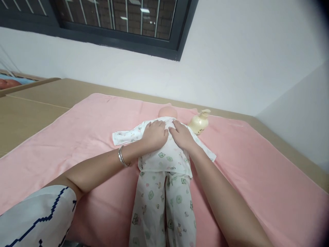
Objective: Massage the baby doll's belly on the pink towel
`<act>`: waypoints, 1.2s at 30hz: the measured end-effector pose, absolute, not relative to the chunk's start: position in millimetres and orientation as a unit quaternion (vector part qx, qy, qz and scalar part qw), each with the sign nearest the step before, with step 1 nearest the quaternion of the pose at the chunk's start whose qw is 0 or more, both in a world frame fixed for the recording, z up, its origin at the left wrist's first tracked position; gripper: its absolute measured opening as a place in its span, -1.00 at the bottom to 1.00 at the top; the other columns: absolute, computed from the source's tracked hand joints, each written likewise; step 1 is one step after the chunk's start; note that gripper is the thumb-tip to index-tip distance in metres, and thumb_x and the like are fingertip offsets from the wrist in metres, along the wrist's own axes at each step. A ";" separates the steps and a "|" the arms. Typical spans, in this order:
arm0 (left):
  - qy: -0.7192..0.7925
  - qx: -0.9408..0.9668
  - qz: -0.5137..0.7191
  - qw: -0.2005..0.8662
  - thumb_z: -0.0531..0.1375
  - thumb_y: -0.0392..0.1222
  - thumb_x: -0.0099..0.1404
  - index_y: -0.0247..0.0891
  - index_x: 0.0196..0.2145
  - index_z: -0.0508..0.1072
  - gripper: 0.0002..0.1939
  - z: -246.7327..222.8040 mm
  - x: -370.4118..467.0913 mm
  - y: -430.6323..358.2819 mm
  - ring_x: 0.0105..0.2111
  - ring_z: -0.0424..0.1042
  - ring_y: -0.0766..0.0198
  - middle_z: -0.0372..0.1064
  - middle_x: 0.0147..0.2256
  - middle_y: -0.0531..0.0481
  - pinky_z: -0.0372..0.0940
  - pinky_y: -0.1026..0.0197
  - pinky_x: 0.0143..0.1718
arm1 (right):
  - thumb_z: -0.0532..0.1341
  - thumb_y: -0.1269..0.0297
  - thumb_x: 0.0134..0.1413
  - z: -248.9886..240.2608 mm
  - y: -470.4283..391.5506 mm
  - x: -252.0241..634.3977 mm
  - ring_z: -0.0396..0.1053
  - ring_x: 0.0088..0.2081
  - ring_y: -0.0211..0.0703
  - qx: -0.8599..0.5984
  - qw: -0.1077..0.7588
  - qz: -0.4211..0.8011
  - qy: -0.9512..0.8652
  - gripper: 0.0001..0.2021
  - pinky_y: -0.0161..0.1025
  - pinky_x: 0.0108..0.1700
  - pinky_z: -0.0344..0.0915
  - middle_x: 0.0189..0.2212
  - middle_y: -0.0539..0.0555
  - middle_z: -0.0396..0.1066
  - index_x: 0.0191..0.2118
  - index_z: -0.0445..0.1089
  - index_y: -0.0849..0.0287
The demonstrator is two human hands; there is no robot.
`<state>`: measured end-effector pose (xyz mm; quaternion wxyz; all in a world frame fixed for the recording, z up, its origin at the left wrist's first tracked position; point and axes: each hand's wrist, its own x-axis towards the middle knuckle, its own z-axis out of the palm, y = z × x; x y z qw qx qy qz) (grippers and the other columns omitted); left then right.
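Note:
A baby doll in a white printed top point(164, 159) and matching trousers point(149, 206) lies stretched out on a pink cloth point(97, 123). Its smooth round head point(167, 112) shows at the far end; which way it faces I cannot tell. My left hand point(155, 134) rests flat on the upper part of the top, fingers pointing toward the head. Beside it, my right hand point(182, 136) lies flat on the same area, its thumb side close to the left hand. Both sleeves spread outward. Just beyond my right hand is a cream pump bottle point(199, 122).
Under the cloth is a wooden table point(43, 103), which meets a white wall point(221, 68). A dark-framed window point(177, 51) with bars is set above. At the far left edge, a reddish-brown object point(9, 83) lies on something blue behind a raised rim.

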<state>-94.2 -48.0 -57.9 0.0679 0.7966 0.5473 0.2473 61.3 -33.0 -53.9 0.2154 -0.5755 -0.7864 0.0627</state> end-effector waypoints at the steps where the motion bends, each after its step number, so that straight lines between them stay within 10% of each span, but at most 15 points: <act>1: 0.546 0.797 0.248 0.076 -0.07 -0.19 0.38 -0.32 0.03 0.37 -0.63 -57.9 -94.5 -46.3 0.15 0.31 -0.03 0.39 0.09 -0.25 0.16 -0.11 0.20 | -0.05 0.19 0.30 -52.9 -34.9 59.9 0.35 0.05 0.10 -0.578 0.208 0.052 -0.787 -0.61 -0.10 0.08 0.20 0.06 0.24 0.43 0.09 0.32 0.24; 19: 0.541 0.797 0.259 0.074 -0.09 -0.16 0.44 -0.31 0.09 0.34 -0.61 -64.7 -92.5 -44.8 0.20 0.26 0.00 0.35 0.15 -0.22 0.09 -0.07 0.25 | 0.02 0.18 0.22 -62.7 -27.3 64.3 0.17 0.27 0.09 -0.571 0.259 0.083 -0.775 -0.50 -0.03 0.29 0.06 0.27 0.26 0.24 0.21 0.28 0.29; 28: 0.537 0.758 0.357 0.096 -0.02 -0.14 0.42 -0.30 0.15 0.36 -0.57 -85.1 -93.2 -39.1 0.23 0.24 0.07 0.32 0.21 -0.15 0.03 -0.02 0.31 | -0.04 0.23 0.28 -49.0 -46.8 52.7 0.34 0.10 0.17 -0.601 0.208 0.013 -0.771 -0.57 0.00 0.16 0.18 0.06 0.30 0.44 0.13 0.35 0.30; 36: 0.483 0.695 0.519 0.123 -0.08 -0.16 0.44 -0.36 0.10 0.39 -0.58 -103.2 -95.4 -36.1 0.19 0.30 0.06 0.39 0.12 -0.24 0.14 -0.06 0.27 | -0.01 0.29 0.26 -46.7 -66.2 31.3 -0.03 0.37 0.23 -0.603 0.263 -0.041 -0.752 -0.49 0.14 0.33 -0.03 0.35 0.34 0.05 0.26 0.21 0.39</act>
